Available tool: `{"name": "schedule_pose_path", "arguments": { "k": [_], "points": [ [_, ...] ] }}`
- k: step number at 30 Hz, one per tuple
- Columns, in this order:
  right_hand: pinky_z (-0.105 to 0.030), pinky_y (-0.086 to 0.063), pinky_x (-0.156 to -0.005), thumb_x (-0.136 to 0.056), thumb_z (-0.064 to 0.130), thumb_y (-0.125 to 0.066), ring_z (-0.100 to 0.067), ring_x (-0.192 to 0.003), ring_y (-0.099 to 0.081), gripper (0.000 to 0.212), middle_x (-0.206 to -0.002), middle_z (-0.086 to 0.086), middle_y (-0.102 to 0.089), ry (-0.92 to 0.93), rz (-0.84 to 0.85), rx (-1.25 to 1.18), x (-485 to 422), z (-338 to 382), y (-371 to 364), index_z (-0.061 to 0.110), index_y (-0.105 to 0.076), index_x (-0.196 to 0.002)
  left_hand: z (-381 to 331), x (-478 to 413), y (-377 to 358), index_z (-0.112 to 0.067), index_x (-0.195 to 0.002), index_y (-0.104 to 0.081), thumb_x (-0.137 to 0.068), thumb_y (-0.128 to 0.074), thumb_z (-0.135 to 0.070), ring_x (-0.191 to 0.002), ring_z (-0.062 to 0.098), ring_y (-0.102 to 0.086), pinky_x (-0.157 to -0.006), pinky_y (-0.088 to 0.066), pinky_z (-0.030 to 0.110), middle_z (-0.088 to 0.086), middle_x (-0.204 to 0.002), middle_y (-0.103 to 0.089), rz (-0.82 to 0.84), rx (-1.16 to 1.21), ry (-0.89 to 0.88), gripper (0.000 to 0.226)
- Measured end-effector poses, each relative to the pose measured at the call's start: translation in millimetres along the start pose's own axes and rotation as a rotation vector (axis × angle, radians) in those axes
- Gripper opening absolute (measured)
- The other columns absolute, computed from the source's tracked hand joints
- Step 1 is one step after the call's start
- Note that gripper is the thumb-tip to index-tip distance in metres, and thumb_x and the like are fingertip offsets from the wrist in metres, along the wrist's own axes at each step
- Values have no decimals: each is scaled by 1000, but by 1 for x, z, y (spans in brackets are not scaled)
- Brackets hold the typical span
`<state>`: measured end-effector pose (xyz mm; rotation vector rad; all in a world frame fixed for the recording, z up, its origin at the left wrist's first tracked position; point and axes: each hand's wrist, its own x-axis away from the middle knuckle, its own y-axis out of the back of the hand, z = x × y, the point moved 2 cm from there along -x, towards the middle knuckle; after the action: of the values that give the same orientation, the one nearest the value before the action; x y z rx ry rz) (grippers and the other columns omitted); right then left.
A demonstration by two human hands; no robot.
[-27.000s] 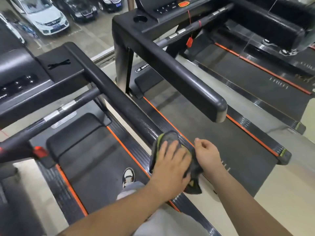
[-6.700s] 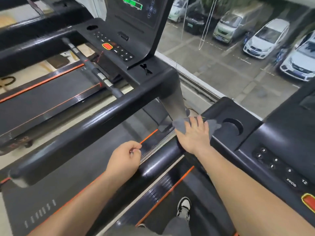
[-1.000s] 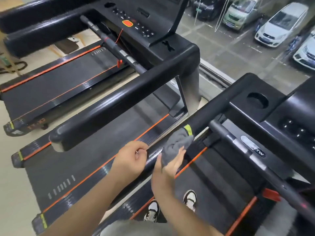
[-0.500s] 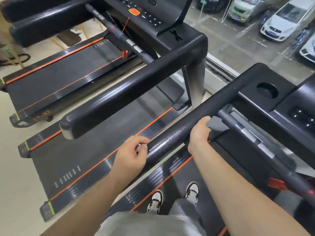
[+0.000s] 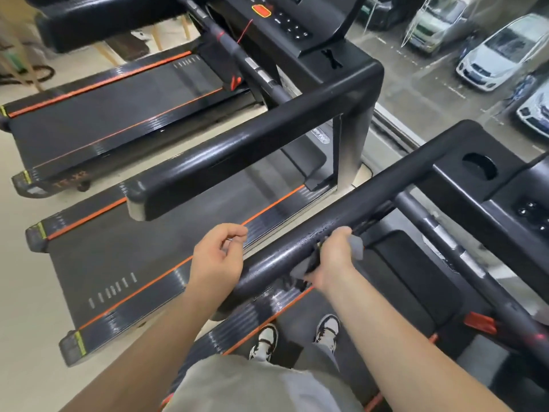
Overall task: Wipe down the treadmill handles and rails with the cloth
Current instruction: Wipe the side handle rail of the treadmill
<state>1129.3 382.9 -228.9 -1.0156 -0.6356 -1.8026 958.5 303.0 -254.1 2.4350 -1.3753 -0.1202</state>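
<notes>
A thick black side rail (image 5: 383,193) of the treadmill I stand on runs from the console at upper right down toward me. My right hand (image 5: 332,260) grips this rail from the inner side with the grey cloth (image 5: 356,246) wrapped under its fingers; only scraps of cloth show beside the hand. My left hand (image 5: 218,257) hovers just left of the same rail, fingers curled, thumb and forefinger nearly pinched, holding nothing I can see. The rail surface near my hands looks wet and speckled.
The neighbouring treadmill's black rail (image 5: 252,147) lies parallel to the left, its belt (image 5: 166,245) below. A thin crossbar (image 5: 445,248) with a red clip (image 5: 479,322) crosses on the right. The console's cup holder (image 5: 479,166) sits upper right. My shoes (image 5: 297,337) stand on the belt. Beyond the window are parked cars.
My right hand with the cloth has slid down the rail toward me, from near the crossbar joint. The left hand stays beside the rail, slightly lifted off it.
</notes>
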Motion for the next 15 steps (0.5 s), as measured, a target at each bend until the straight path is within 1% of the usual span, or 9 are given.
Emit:
{"name": "schedule_pose_path", "arguments": {
  "k": [2, 4, 5, 6, 8, 10, 12, 13, 15],
  "points": [
    [-34, -51, -62, -100, 63, -29, -24, -58, -57, 46, -79, 1, -59, 41, -6, 125, -3, -1, 0, 22, -49, -95, 5, 3, -1, -20, -97, -73, -99, -55, 3, -76, 24, -66, -71, -53, 20, -13, -90, -72, -3, 33, 22, 29],
    [-46, -48, -95, -101, 68, -23, -35, -109, -60, 69, -124, -4, -55, 122, -58, 378, 0, -26, -4, 15, -48, -138, 10, 6, -1, -22, -96, -71, -99, -50, 7, -75, 20, -66, -71, -55, 20, -12, -92, -72, 2, 44, 40, 36],
    [-47, -38, -110, -102, 67, -19, -37, -130, -51, 80, -142, -10, -50, 142, -64, 463, 7, -42, -7, 6, -40, -149, 10, 8, 2, -23, -97, -70, -99, -48, 9, -73, 16, -66, -70, -54, 17, -10, -94, -73, 2, 43, 36, 39],
    [-45, -32, -115, -103, 66, -17, -37, -137, -45, 86, -151, -15, -46, 154, -58, 495, 12, -64, -11, -2, -38, -151, 11, 10, 6, -22, -97, -70, -98, -46, 10, -73, 12, -66, -70, -52, 13, -9, -96, -72, -5, 43, 26, 39],
    [-41, -37, -113, -99, 74, -17, -35, -131, -53, 94, -142, -16, -57, 104, 7, 479, 29, -104, -18, -2, -48, -144, 14, 12, 17, -21, -98, -70, -97, -46, 12, -75, 7, -66, -71, -50, 11, -6, -97, -72, -34, 44, -3, 41],
    [-46, -53, -101, -87, 89, -19, -34, -99, -71, 102, -103, -11, -77, -47, 81, 422, 41, -129, -20, 6, -63, -126, 21, 11, 30, -27, -96, -69, -96, -47, 12, -80, 7, -67, -76, -50, 13, -10, -95, -72, -63, 21, -23, 45],
    [-53, -61, -83, -98, 74, -30, -33, -66, -75, 72, -78, -13, -76, -192, 155, 315, 46, -127, -18, 11, -63, -108, 26, 9, 41, -31, -94, -69, -94, -50, 11, -82, 8, -68, -78, -50, 15, -17, -94, -72, -85, -18, -19, 47],
    [-59, -60, -82, -103, 65, -34, -35, -67, -75, 60, -84, -15, -77, -234, 199, 286, 49, -119, -15, 12, -61, -108, 23, 10, 44, -31, -93, -70, -94, -52, 10, -81, 9, -68, -77, -50, 16, -19, -93, -71, -77, -37, -13, 45],
    [-66, -55, -89, -105, 63, -30, -40, -88, -76, 59, -102, -17, -77, -229, 301, 303, 44, -98, -7, 15, -60, -120, 15, 14, 44, -28, -91, -72, -95, -61, 1, -77, 7, -64, -73, -47, 14, -21, -87, -70, 16, -48, 5, 32]
  ]
}}
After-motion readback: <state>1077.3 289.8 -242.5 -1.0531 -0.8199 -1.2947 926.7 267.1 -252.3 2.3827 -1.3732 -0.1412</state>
